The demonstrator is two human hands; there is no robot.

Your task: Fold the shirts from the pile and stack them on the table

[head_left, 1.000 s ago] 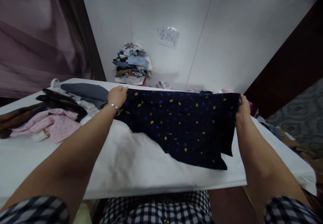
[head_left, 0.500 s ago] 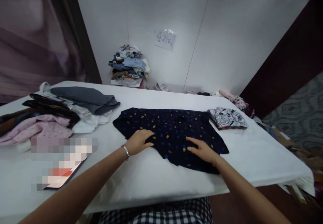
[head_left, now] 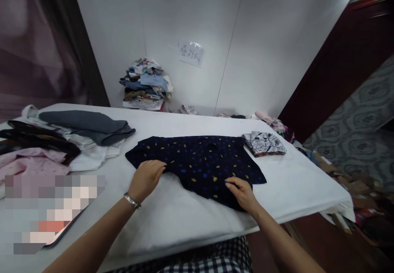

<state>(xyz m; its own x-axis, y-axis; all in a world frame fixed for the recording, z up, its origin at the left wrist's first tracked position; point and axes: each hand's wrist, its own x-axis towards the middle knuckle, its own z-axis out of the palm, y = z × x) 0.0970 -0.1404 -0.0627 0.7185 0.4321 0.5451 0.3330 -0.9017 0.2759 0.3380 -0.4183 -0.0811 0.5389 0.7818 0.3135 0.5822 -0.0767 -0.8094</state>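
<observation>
Spread across the white-covered table (head_left: pixel 172 219) is a dark navy shirt (head_left: pixel 197 158) dotted with yellow and blue spots. My left hand (head_left: pixel 147 178), with a silver bracelet at the wrist, pinches the shirt's near edge on its left side. On the right, my right hand (head_left: pixel 241 193) has its thumb and fingers closed on the near part of the same cloth. The shirt's near edge curves between the two hands, and its far edge lies flat.
A folded black-and-white patterned garment (head_left: pixel 264 143) touches the shirt's right side. Loose clothes, among them a grey garment (head_left: pixel 89 125) and a pink one (head_left: pixel 33 162), lie at the left. A partly blurred phone (head_left: pixel 58 236) rests nearby. Stacked clothes (head_left: pixel 146 84) stand against the wall.
Both hands have gone from lying flat and spread on the shirt to gripping its near edge. The view has turned slightly right, so everything appears further left.
</observation>
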